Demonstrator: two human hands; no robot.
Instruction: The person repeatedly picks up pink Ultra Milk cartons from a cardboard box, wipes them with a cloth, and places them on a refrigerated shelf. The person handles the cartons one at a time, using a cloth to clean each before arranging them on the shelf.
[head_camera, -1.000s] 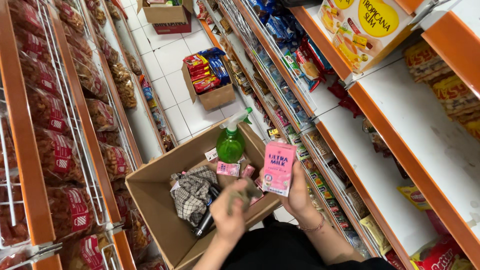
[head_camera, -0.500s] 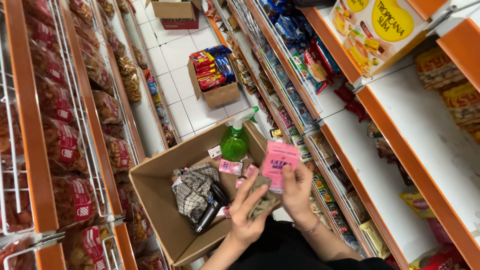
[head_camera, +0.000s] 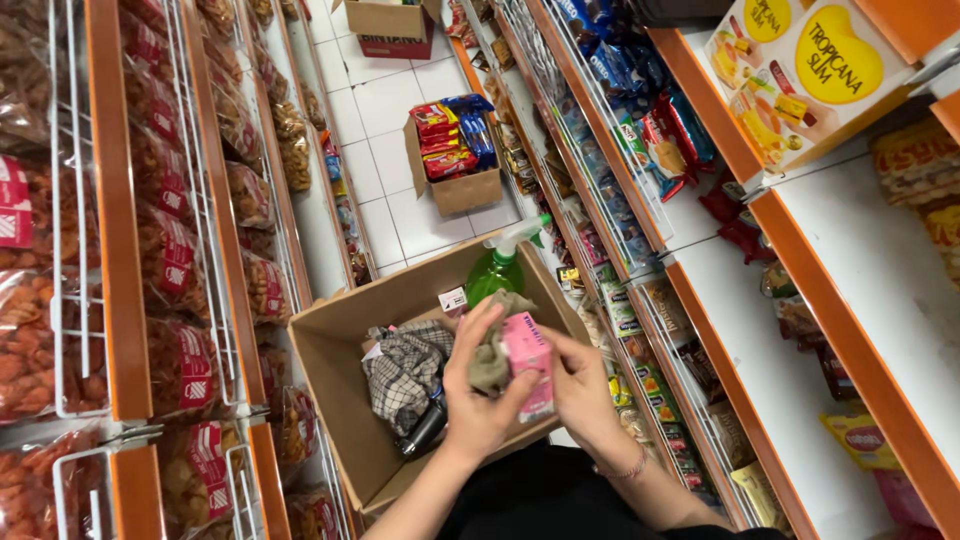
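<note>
My left hand (head_camera: 480, 395) presses a grey-brown rag (head_camera: 493, 350) against a small pink carton (head_camera: 529, 362), and my right hand (head_camera: 583, 388) grips that carton from the right side. Both hands hover over an open cardboard box (head_camera: 335, 375) held at my waist. Inside the box lie a checked cloth (head_camera: 403, 368), a dark bottle (head_camera: 425, 428) and a green spray bottle (head_camera: 496, 270) with a white trigger, standing at the far corner.
Orange-edged shelves line both sides of the narrow aisle: bagged snacks (head_camera: 175, 260) on wire racks at left, packets and a yellow-labelled carton (head_camera: 805, 65) at right. Two more cardboard boxes (head_camera: 455, 150) stand on the white tiled floor ahead.
The pink carton came down from upright in my right hand to between both hands. My left hand brought the rag up against it. The view shifted slightly toward the box.
</note>
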